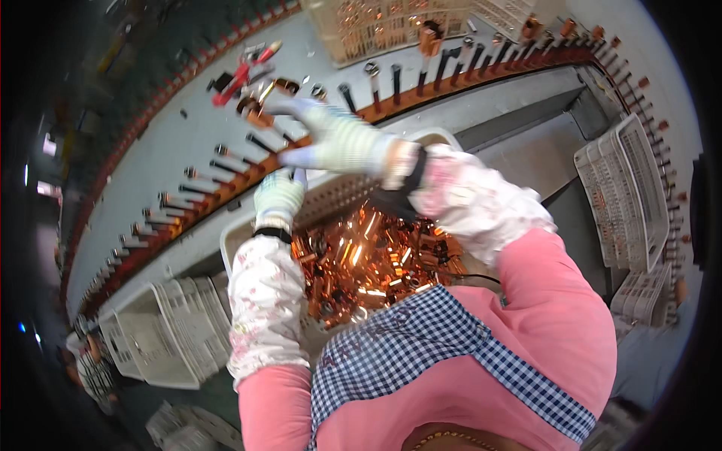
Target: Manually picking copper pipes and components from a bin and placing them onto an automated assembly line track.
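My right hand [338, 137], in a pale striped glove, reaches left over the rail with fingers stretched and thumb apart. Just beyond its fingertips is a blurred copper fitting [257, 113] by the rail; I cannot tell whether they touch. My left hand [278, 198], gloved too, is below it at the near side of the rail, its fingers curled and partly hidden; what they hold does not show. Beneath my hands, a white bin [232, 244] holds a heap of shiny copper pieces [368, 259].
A curved brown rail [406, 105] carries a row of dark upright posts, some topped with copper parts. A red-handled tool [239, 81] lies beyond it. A cream basket [338, 49] of copper parts stands at the back. Stacked white baskets [173, 331] are left, other baskets [624, 195] right.
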The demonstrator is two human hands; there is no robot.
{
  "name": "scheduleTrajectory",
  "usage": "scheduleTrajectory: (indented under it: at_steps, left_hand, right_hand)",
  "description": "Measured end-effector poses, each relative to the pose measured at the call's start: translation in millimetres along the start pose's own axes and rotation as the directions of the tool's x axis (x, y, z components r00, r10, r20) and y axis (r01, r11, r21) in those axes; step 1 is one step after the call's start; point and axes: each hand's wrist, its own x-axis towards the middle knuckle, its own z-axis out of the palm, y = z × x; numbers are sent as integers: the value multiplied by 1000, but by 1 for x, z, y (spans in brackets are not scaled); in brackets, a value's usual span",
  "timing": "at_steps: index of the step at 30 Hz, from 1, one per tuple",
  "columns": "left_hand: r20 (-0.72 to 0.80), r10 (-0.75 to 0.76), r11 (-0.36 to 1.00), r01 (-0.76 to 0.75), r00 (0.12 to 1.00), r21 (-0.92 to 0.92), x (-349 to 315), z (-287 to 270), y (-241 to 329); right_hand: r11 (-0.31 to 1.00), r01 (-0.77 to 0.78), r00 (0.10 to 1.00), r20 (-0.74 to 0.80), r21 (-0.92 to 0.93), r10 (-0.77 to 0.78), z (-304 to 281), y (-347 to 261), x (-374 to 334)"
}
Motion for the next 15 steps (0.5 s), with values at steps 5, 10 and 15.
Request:
scheduleTrajectory:
  at_steps: [5,10,15]
  left_hand:
    - [11,53,998,-53,999,33,21,41,-7]
    - [-233,360,908,-282,903,311,53,158,-136]
    - [-65,126,992,-123,990,40,33,33,-10]
  right_hand:
    - [936,-27,991,-129,-351,-20,71,21,100]
    - [968,241,970,-10,-68,-242,131,-19,93]
    - [911,276,961,59,-307,-272,18,-5,4]
